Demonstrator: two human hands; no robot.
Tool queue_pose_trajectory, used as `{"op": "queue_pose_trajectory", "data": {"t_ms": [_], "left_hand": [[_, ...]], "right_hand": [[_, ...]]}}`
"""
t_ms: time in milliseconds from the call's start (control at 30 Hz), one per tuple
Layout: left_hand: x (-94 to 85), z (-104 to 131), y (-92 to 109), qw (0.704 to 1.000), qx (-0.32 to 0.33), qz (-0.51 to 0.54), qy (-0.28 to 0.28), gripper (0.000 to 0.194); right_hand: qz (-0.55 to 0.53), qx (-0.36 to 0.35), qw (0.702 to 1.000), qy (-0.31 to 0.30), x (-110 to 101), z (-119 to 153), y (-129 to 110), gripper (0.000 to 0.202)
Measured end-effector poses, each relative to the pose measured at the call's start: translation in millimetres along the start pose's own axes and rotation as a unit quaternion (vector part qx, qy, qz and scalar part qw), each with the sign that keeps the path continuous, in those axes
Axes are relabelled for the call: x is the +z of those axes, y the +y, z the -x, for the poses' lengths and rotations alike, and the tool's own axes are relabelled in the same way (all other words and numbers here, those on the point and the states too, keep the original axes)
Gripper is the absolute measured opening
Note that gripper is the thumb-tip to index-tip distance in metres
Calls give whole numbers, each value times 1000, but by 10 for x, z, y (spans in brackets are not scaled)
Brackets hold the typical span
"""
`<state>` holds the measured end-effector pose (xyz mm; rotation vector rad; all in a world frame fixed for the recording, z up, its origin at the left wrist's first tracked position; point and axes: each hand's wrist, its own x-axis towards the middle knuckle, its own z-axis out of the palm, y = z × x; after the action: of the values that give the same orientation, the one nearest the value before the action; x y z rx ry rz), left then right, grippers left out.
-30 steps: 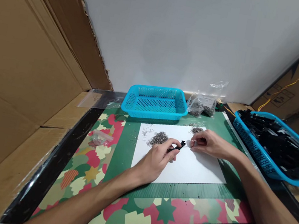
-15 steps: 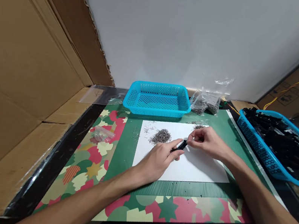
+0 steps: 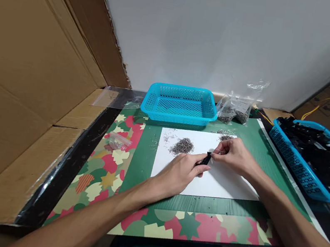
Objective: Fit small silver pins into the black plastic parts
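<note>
Your worktop (image 3: pixel 144 170) carries a green mat with a star-patterned border, walled by cardboard at 9 o'clock. At 3 o'clock sits a blue basket of black parts (image 3: pixel 314 159); at 12 o'clock stands an empty blue basket (image 3: pixel 180 103), with clear bags of metal bits (image 3: pixel 237 110) just to its right. A white sheet (image 3: pixel 224 184) lies in the middle of the mat, bearing a grey pile of small metal pieces (image 3: pixel 182 146) at its 11 o'clock corner.

Your left hand (image 3: pixel 180 174) rests on the sheet, its fingers closed around a small black part (image 3: pixel 206 159) that sticks out past the fingertips toward 1 o'clock. Your right hand (image 3: pixel 235 156) meets it from 3 o'clock, fingers pinched narrow at the part's tip; whether they hold a metal piece there is too small to tell.
</note>
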<state>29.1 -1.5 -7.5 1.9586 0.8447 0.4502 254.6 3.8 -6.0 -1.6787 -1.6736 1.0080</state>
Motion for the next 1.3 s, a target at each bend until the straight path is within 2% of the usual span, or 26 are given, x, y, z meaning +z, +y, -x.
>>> {"op": "queue_pose_trajectory", "data": {"t_ms": [300, 767, 967, 1133, 1233, 1300], "left_hand": [[-2, 1, -16, 1000, -1, 23, 0, 27], [-27, 2, 4, 1000, 2, -8, 6, 32], [-14, -1, -15, 1000, -6, -14, 7, 32], [-6, 2, -36, 1000, -6, -4, 19, 33], [-10, 6, -35, 1000, -1, -2, 24, 35], [-11, 7, -36, 1000, 1, -1, 25, 36]], "right_hand": [[-13, 10, 1000, -7, 12, -3, -31, 18], [40, -70, 997, -1, -15, 42, -51, 27], [45, -89, 995, -32, -92, 29, -27, 29], [93, -106, 988, -65, -199, 46, -32, 33], [112, -103, 987, -46, -214, 64, -43, 36], [113, -107, 988, 2, -211, 72, -41, 44]]}}
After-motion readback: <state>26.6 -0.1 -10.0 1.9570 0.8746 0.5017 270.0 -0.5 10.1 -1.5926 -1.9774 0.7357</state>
